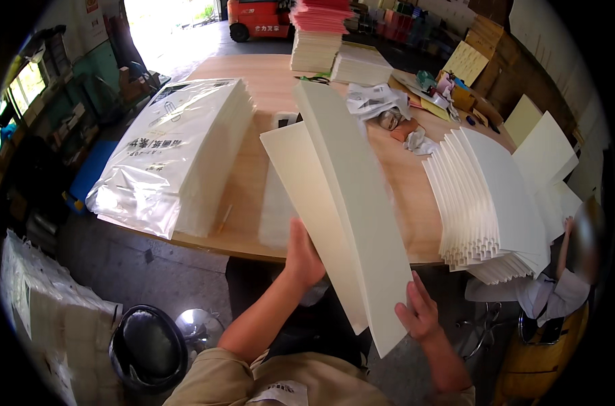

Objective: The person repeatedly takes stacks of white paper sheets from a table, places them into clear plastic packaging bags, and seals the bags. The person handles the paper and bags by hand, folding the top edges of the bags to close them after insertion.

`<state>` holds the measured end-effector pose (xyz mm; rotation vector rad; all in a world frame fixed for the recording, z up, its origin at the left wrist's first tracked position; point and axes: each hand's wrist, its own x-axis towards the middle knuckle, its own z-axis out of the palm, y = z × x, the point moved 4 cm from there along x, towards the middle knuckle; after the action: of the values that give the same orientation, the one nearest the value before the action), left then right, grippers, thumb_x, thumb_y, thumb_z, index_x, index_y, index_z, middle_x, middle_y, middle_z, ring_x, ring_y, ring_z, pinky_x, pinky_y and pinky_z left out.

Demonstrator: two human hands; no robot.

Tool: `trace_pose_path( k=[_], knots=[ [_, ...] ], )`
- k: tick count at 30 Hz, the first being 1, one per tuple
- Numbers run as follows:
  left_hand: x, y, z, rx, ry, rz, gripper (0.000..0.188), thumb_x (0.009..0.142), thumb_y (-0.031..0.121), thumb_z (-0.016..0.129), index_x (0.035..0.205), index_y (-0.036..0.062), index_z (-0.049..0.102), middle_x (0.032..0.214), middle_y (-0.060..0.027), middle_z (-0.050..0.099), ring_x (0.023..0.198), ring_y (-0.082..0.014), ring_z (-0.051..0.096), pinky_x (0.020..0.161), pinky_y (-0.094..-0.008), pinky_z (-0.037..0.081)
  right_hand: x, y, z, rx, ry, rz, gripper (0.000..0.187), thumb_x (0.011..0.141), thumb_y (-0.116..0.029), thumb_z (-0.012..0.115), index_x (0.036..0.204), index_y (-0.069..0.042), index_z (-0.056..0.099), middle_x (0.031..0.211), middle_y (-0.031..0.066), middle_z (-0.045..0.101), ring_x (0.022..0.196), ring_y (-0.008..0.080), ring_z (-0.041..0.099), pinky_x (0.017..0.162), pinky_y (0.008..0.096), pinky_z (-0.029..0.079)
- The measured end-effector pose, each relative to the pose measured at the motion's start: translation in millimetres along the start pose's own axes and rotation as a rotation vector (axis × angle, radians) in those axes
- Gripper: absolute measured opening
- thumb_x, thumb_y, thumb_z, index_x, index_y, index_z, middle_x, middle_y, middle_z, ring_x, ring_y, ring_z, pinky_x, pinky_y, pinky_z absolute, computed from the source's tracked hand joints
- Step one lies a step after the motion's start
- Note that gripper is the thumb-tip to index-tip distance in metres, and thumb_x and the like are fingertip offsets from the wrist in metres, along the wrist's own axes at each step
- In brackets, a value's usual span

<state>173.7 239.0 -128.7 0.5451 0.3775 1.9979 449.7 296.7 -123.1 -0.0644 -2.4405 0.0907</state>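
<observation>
I hold a thick stack of cream paper sheets (351,196) tilted up above the wooden table's (267,88) near edge. My left hand (302,256) supports the stack from its left underside. Over at the stack's lower right corner, my right hand (419,311) grips the edge. One sheet (297,183) sticks out to the left of the stack.
A plastic-wrapped bundle of white sheets (172,152) lies on the table's left. Fanned stacks of cream sheets (490,203) overhang the right edge, where another person (564,277) sits. Paper piles (317,40) stand at the far end. A black helmet (145,348) sits at lower left.
</observation>
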Motion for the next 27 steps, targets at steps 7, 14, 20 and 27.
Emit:
trace_pose_path(
  k=[7,14,20,27],
  knots=[
    [-15,-3,-2,0.224,0.022,0.021,0.104,0.081,0.064,0.073,0.151,0.0039,0.026,0.144,-0.0122,0.046,0.128,-0.0269,0.052,0.104,-0.0447,0.047,-10,6,15,-0.138,-0.141,-0.167,0.053,0.084,0.003,0.066,0.129,-0.026,0.064,0.151,0.0120,0.044,0.123,0.0503,0.056,0.085,0.0403,0.061],
    [-15,6,3,0.242,0.251,-0.138,0.060,0.090,0.022,0.073,0.137,-0.0017,0.044,0.125,-0.0158,0.059,0.115,-0.0260,0.060,0.095,-0.0414,0.052,-23,10,24,-0.137,-0.205,-0.176,0.058,0.082,0.006,0.064,0.129,-0.028,0.064,0.152,0.0092,0.042,0.126,0.0501,0.053,0.088,0.0399,0.061],
    [-16,6,-8,0.342,0.335,-0.059,0.045,0.091,0.015,0.071,0.128,-0.0030,0.052,0.116,-0.0139,0.065,0.104,-0.0234,0.066,0.089,-0.0401,0.055,-17,-3,29,0.004,-0.258,-0.039,0.057,0.079,0.004,0.067,0.126,-0.028,0.068,0.152,0.0053,0.040,0.135,0.0475,0.045,0.090,0.0409,0.061],
    [-11,0,-18,0.269,0.332,-0.116,0.050,0.089,0.015,0.071,0.131,-0.0034,0.050,0.119,-0.0140,0.063,0.109,-0.0239,0.063,0.090,-0.0393,0.053,-8,-9,27,-0.065,-0.337,-0.034,0.064,0.080,0.005,0.063,0.134,-0.029,0.063,0.155,0.0029,0.039,0.136,0.0467,0.044,0.088,0.0375,0.060]
  ],
)
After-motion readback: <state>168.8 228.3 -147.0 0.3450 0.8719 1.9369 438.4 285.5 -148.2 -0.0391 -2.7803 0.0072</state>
